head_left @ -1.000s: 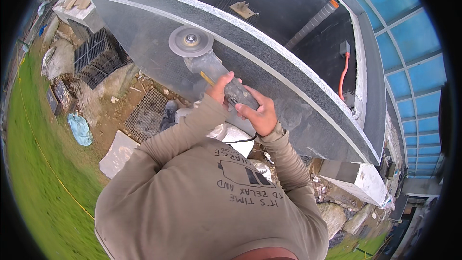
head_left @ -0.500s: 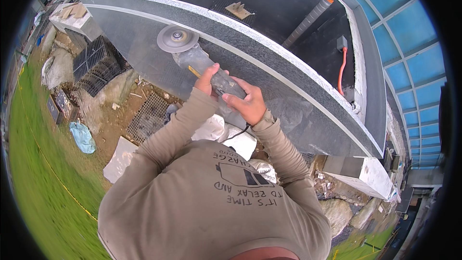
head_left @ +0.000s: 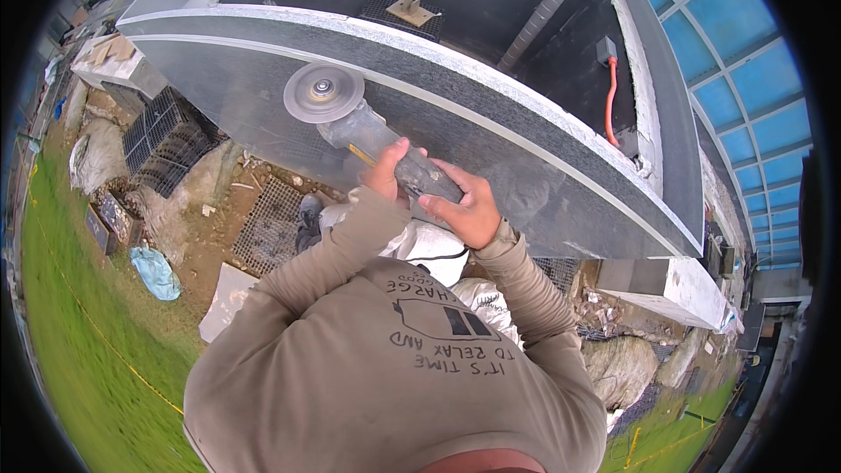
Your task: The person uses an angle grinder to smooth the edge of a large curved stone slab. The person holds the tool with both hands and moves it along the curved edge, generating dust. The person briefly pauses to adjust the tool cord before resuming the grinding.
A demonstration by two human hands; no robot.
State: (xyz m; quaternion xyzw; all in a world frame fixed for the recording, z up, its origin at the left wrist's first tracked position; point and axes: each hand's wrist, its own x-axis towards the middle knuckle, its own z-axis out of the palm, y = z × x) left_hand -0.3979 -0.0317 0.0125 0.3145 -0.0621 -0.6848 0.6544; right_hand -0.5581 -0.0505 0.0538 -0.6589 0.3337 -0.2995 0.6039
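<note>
You have both hands closed around the grinder, which sits in front of the long grey stone panel (head_left: 210,79) and angles up to the left. Your left hand (head_left: 384,173) grips the grinder (head_left: 372,134) partway along its body, toward the disc end; your right hand (head_left: 473,213) wraps the rear, with the thumb laid across the body. The round disc (head_left: 302,101) is at the far end, its broad face toward you and its upper rim at or just beside the pale line (head_left: 526,140) that runs along the panel. You cannot tell from this angle whether it touches the stone, nor whether it is spinning.

As for progress, the stone seems well into being worked. The pale line runs nearly from one end of the panel to the other, and the outer edge (head_left: 438,52) beyond it looks whitish and rough along its length. Dusty smudges mark the face to the right of the grinder, which suggests that some grinding is done there. How much is finished is hard to judge: nothing shows clearly whether the line is a cut or a joint. The rough edge probably leaves more smoothing to do, and with your grip on the tool, the work looks unfinished.
</note>
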